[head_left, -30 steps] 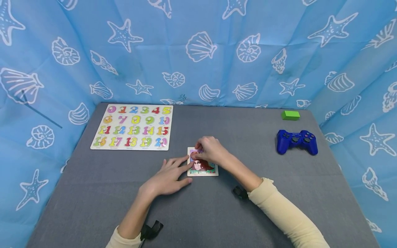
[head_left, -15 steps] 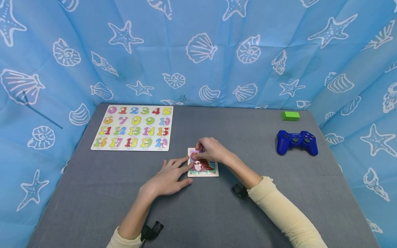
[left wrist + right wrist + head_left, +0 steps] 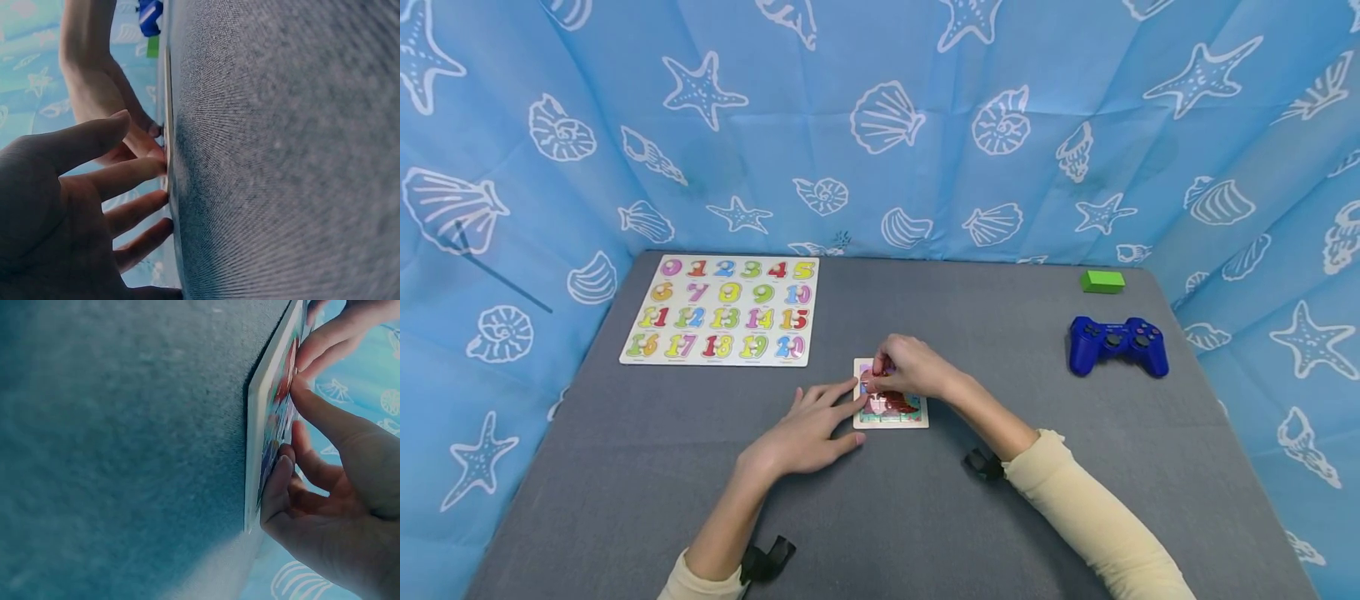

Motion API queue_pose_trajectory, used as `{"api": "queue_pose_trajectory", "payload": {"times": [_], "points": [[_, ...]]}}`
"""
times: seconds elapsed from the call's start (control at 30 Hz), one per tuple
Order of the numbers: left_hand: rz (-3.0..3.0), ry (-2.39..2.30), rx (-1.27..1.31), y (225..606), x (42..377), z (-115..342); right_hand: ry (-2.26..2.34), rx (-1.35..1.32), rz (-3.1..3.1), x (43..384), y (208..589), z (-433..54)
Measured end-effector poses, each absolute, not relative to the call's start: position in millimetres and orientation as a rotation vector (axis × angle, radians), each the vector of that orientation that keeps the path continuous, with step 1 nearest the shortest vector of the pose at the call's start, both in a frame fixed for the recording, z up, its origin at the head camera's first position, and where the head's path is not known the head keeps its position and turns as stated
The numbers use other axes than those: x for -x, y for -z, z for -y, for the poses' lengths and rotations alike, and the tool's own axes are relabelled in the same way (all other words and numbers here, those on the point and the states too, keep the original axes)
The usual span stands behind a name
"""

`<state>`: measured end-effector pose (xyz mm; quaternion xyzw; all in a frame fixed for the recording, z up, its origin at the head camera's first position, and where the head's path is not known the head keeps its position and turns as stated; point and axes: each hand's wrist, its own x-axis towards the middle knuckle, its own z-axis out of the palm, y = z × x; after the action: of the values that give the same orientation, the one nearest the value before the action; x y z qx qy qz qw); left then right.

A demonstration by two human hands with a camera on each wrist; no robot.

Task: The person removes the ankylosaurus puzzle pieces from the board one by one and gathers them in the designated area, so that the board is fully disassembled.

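Note:
A small square picture puzzle (image 3: 891, 423) lies flat on the grey table, with a pale frame around a red-haired figure. My left hand (image 3: 805, 427) rests on the table at the puzzle's left side, fingers spread and fairly straight, fingertips touching its edge. Over the upper part of the puzzle, my right hand (image 3: 913, 367) curls down, thumb and fingertips on a puzzle piece. In the right wrist view the right thumb (image 3: 325, 415) and bent fingers meet the puzzle's face (image 3: 278, 412). The right hand hides much of the picture, so the piece's outline cannot be made out.
A board of colourful numbers (image 3: 718, 312) lies at the back left of the table (image 3: 910, 517). Towards the right edge are a blue game controller (image 3: 1118, 345) and a green block (image 3: 1102, 282). A blue curtain with shells (image 3: 887, 117) hangs behind.
The right thumb and fingertips have shifted slightly on the upper part of the puzzle. The left hand and the puzzle stay in place.

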<state>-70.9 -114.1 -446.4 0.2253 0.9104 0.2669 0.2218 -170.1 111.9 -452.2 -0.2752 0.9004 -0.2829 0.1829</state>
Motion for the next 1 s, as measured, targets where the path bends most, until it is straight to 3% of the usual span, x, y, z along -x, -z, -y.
{"api": "queue_pose_trajectory", "payload": {"times": [1.0], "points": [[-2.518, -0.743, -0.632, 447.9, 70.8, 114.6, 0.796, 0.77, -2.58, 171.8, 455.5, -112.1]]}}
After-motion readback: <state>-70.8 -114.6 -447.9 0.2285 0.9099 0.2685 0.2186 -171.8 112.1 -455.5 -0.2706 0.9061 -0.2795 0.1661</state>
